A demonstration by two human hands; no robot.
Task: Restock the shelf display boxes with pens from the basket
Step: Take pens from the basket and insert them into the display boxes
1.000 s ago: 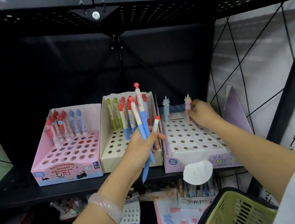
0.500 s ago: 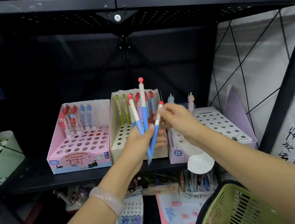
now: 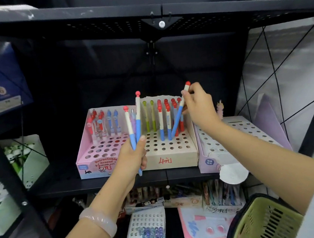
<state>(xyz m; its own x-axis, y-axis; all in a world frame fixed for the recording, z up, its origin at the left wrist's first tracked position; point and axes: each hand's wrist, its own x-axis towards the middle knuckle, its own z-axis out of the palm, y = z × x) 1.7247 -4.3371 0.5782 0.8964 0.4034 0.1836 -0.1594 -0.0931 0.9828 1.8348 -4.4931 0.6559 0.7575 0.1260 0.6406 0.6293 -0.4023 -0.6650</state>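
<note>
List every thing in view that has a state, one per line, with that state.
Left hand: grips two spare pens, upright.
Right hand: pinches a blue pen, tilted, tip down at the beige box.
Beige box: partly filled, front holes empty.
Pink box: pens at the back, front holes empty.
Purple box: almost empty.
Basket: contents hidden.

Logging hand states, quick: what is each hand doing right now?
Left hand: grips two blue-and-white pens.
Right hand: pinches one blue pen over the beige display box.
</note>
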